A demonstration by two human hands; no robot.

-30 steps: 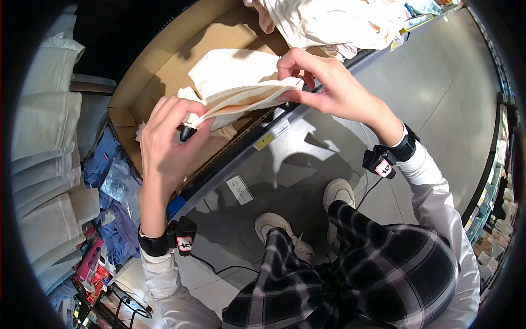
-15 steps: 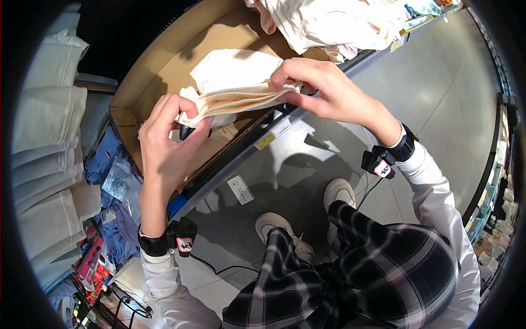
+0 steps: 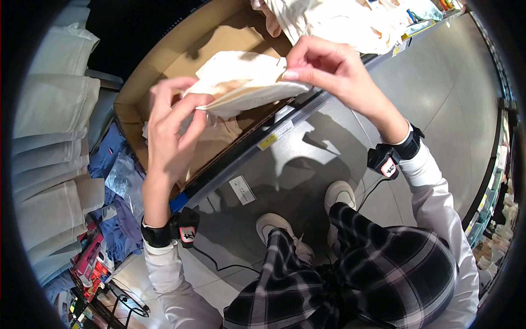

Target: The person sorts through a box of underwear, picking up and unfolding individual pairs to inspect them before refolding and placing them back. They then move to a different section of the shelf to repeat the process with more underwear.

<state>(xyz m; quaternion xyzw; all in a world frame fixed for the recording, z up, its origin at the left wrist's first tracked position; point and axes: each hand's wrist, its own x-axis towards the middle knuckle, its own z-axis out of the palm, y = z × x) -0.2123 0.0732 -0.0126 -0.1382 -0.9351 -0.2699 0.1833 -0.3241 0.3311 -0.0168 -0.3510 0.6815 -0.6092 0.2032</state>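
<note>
A folded cream-white cloth garment (image 3: pixel 249 88) stretches between my hands over an open cardboard box (image 3: pixel 134 82). My left hand (image 3: pixel 172 123) has its thumb and forefinger at the garment's left corner, with the other fingers raised and blurred. At the right end, my right hand (image 3: pixel 337 71) pinches the edge between thumb and fingers. The layers sag slightly open in the middle. Beneath the garment, more pale cloth (image 3: pixel 216 137) lies in the box, partly hidden by my left hand.
A heap of white garments (image 3: pixel 339 24) lies at the box's far right. White clothes (image 3: pixel 49 109) hang at the left, above blue clothing (image 3: pixel 112 153) and clear plastic. A yellow price label (image 3: pixel 267 142) marks the shelf edge. A white card (image 3: pixel 242 189) is near my shoes.
The garment's stacked layers have turned, showing more of the outer face. My left hand's fingers have loosened and spread; my right hand has risen slightly to the right. A dark object under my left hand no longer shows.
</note>
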